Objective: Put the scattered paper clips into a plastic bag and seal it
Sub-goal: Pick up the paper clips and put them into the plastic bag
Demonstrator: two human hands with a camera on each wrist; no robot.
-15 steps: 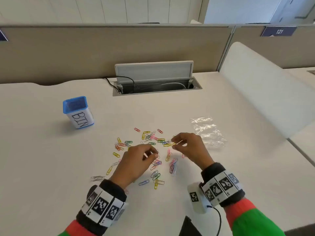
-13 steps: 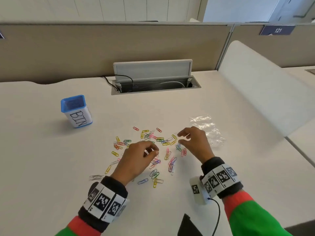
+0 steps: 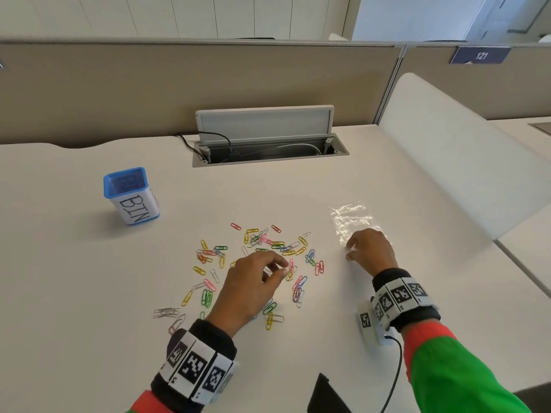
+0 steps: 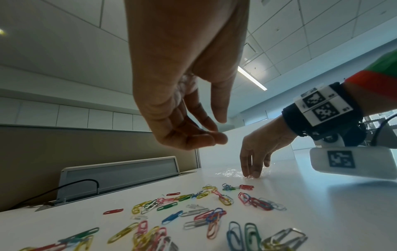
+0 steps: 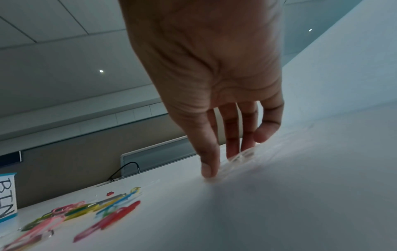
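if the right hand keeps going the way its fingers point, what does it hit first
The clear plastic bag. The right hand points away from the person with its fingertips down at the bag's near edge, apparently already touching it. Past the bag the table looks bare, though depth there is hard to judge.

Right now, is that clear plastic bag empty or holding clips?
Empty: the plastic bag lies flat, see-through; the paper clips are loose on the desk.

left hand (image 4: 182, 95) hanging over the paper clips (image 4: 206, 214), fingertips (image 4: 206, 141) bunching together | right hand (image 4: 260, 149) reaching down, fingertips touching the clear plastic bag (image 4: 227, 174) | clips lying scattered on the white desk (image 4: 333, 195)
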